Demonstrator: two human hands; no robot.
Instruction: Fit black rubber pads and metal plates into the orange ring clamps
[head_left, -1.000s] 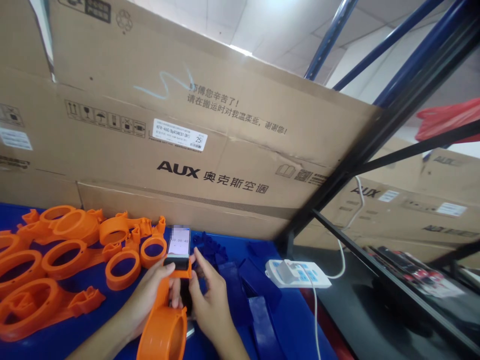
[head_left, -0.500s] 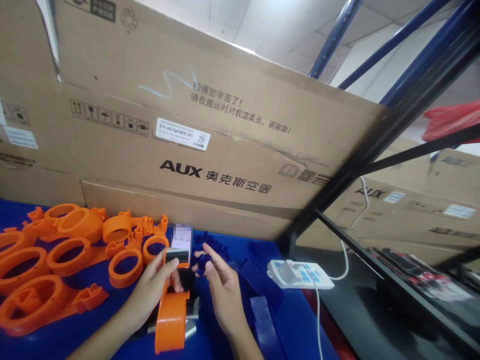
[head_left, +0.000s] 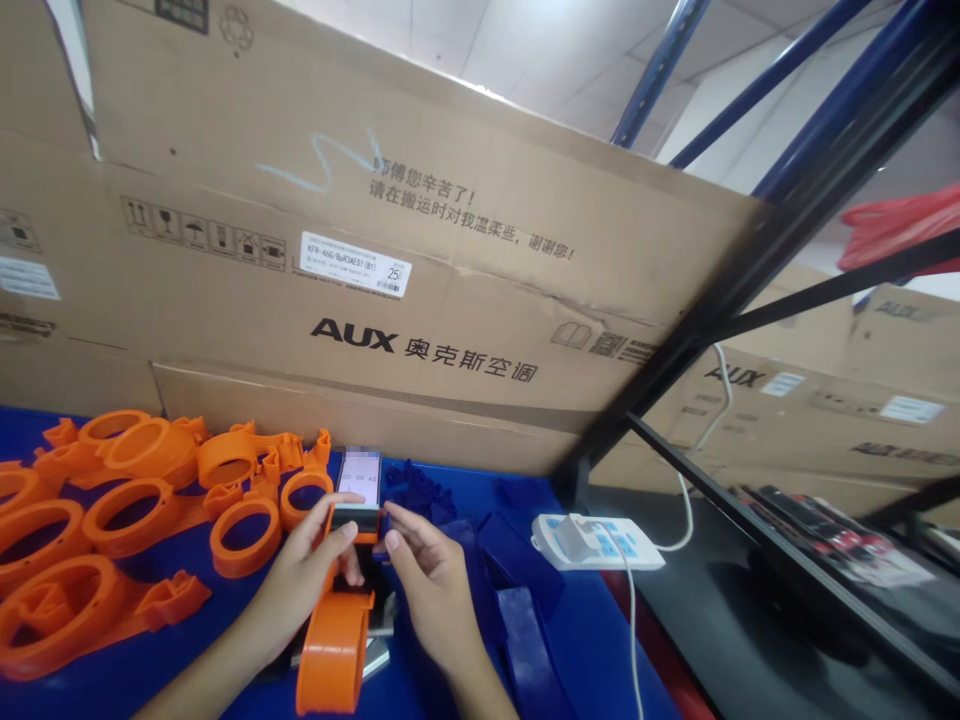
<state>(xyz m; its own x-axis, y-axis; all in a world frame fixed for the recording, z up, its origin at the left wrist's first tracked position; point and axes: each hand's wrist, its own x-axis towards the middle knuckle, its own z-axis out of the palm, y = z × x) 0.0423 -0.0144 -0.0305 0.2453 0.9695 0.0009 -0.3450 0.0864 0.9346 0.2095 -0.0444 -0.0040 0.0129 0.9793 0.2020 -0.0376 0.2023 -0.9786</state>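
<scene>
Right now I see my left hand (head_left: 304,585) wrapped around the neck of an orange plastic part (head_left: 335,640), fingers clamped on it, thumb near its black clip end (head_left: 355,520). My right hand (head_left: 427,580) pinches a small blue piece (head_left: 382,547) against that same end, fingers closed on it. The part lies near the front edge of the blue worktop (head_left: 585,640), its ring end pointing toward me. More orange rings (head_left: 120,510) crowd the worktop's left side, a phone (head_left: 358,478) leans at the back edge against a cardboard box (head_left: 420,300), and a white power strip (head_left: 596,542) sits near the right edge.
</scene>
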